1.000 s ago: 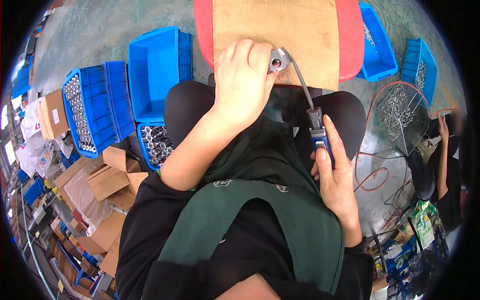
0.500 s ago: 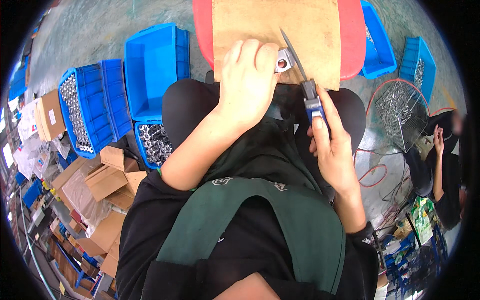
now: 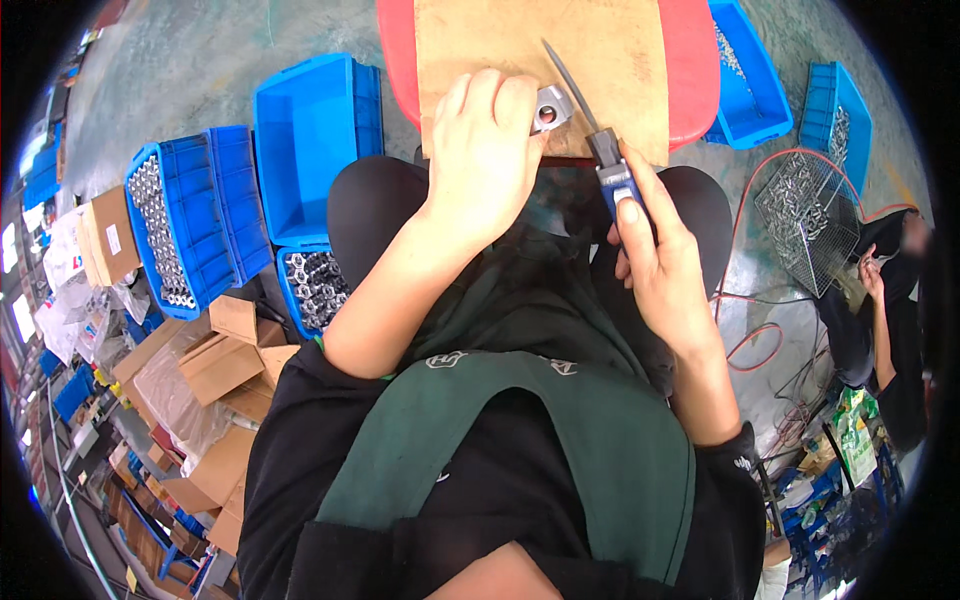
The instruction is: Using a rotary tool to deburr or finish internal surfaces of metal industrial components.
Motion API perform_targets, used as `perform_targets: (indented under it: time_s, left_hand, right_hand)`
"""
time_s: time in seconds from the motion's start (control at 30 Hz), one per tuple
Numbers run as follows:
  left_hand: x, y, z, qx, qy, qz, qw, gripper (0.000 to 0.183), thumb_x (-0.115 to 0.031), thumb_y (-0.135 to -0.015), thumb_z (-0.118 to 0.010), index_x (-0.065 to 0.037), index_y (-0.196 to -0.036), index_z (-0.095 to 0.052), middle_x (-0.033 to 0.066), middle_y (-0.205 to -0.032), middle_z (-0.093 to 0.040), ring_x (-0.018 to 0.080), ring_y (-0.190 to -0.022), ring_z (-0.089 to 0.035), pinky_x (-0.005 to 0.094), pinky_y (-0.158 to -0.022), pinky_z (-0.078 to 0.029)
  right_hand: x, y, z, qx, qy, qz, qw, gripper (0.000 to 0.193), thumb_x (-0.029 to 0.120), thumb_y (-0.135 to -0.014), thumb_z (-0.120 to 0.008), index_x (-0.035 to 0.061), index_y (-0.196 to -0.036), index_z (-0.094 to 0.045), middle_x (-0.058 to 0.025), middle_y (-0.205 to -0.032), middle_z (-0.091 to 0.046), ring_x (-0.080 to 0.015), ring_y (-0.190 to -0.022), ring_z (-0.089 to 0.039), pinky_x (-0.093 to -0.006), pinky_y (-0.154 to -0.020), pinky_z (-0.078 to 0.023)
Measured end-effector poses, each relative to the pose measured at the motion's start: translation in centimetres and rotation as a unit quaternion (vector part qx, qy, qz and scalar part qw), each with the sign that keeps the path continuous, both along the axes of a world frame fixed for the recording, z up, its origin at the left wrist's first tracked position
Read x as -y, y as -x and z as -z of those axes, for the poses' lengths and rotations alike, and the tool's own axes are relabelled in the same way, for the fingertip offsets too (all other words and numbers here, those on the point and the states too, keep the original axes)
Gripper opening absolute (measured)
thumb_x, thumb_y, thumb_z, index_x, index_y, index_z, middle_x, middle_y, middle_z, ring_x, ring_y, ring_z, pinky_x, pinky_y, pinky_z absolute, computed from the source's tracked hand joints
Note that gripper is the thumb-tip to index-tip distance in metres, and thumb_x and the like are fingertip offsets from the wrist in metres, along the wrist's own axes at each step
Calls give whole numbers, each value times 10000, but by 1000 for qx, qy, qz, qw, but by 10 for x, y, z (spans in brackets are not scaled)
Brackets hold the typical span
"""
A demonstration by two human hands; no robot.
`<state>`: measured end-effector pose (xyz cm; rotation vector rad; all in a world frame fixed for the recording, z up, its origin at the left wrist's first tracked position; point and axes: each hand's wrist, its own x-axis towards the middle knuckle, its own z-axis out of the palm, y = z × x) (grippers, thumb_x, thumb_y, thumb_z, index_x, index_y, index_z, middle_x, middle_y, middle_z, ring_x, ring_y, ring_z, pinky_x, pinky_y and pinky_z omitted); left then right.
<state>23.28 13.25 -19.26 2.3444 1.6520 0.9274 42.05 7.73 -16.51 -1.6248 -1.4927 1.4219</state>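
My left hand (image 3: 480, 150) is closed around a small silver metal part (image 3: 553, 97); its end with a round hole sticks out past the fingers. In my right hand (image 3: 665, 265) is a file-like tool (image 3: 606, 152), with a blue-and-black handle and a long, thin, dark tapered blade. My thumb lies on top of the handle. The blade points up and left, passing close by the right side of the metal part; whether they touch I cannot tell. Both hands are at the near edge of a tan board (image 3: 600, 45) lying on a red stool (image 3: 697, 70).
On the left stand an open blue bin (image 3: 300, 150), a blue bin of metal nuts (image 3: 205, 220), another of dark fittings (image 3: 315, 290) and cardboard boxes (image 3: 225, 365). To the right are blue bins (image 3: 750, 115), a wire basket of parts (image 3: 810, 215), a red hose (image 3: 755, 345) and a seated person (image 3: 885, 310).
The view has shifted slightly, so the board, tool and part appear a little higher and further left. The metal part has turned slightly. Both hands keep their holds.
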Motion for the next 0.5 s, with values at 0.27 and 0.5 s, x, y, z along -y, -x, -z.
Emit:
perform_targets:
  time_s: [0.27,0.5]
  left_hand:
    - [1,7,-30,-14,59,7,998,326,-56,-726,-720,-3,-988,-533,170,-888,-561,361,-839,-574,418,-700,-473]
    - [-2,-3,-24,-75,81,18,994,314,-111,-745,-722,-12,-984,-544,172,-902,-589,370,-859,-586,423,-727,-480]
  right_hand:
    - [29,-11,-24,-42,64,39,996,472,249,-1012,-417,136,-1464,-340,-5,-780,-524,-35,-573,-454,-181,-508,-394]
    - [44,-18,-27,-54,82,53,994,484,256,-1011,-429,136,-1469,-328,-9,-796,-526,-36,-587,-453,-182,-524,-399]
